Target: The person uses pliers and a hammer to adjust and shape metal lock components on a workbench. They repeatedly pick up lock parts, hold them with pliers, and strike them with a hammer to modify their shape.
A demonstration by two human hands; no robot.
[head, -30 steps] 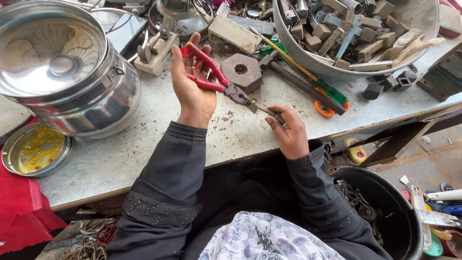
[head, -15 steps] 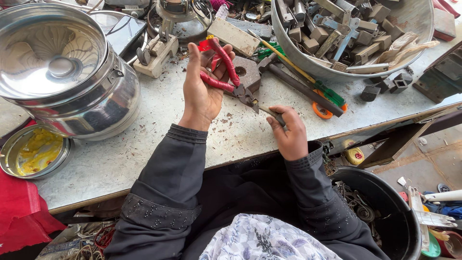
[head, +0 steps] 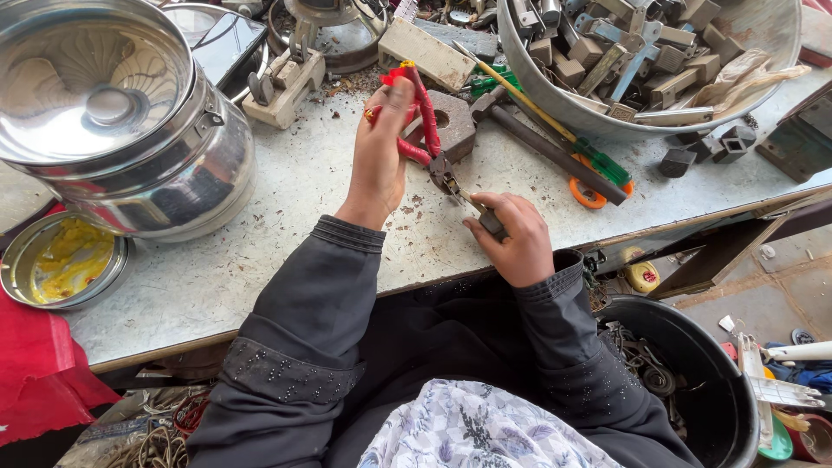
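Your left hand (head: pixel 383 147) grips the red-handled pliers (head: pixel 426 130); your right hand (head: pixel 513 234), fingers clamped, holds a small metal part (head: pixel 487 217) at their tip.

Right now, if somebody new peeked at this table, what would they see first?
Probably the red-handled pliers in the middle, gripped by the left hand, their nose meeting a small part pinched in the right hand. Next, the big shiny steel pot at the far left and the metal bowl heaped with scrap parts at the top right.
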